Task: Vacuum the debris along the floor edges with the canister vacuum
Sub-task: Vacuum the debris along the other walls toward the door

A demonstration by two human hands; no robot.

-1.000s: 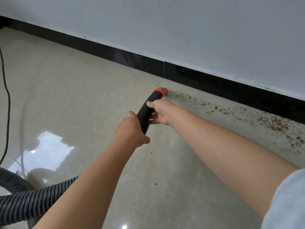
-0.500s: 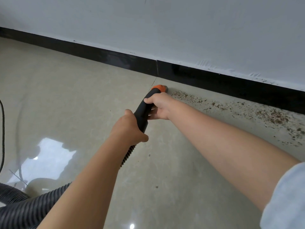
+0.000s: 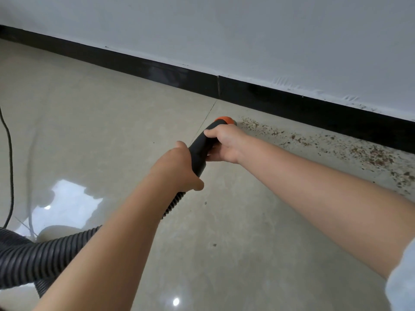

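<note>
A black vacuum handle with an orange tip points down at the beige tile floor, close to the black baseboard. My left hand grips the lower end of the handle, where the ribbed grey hose joins. My right hand grips it higher up, just behind the orange tip. Brown crumbly debris lies scattered along the baseboard to the right of the tip, starting right beside it. The nozzle mouth itself is hidden behind my right hand.
A white wall rises above the baseboard. The hose loops off the lower left edge of the frame. A thin black cord runs along the floor at the far left. A few small specks lie on the glossy tiles near me.
The view shifts slightly; the handle and both hands stay at the left end of the debris strip, with the same grip. More of the ribbed hose shows below my left hand.
</note>
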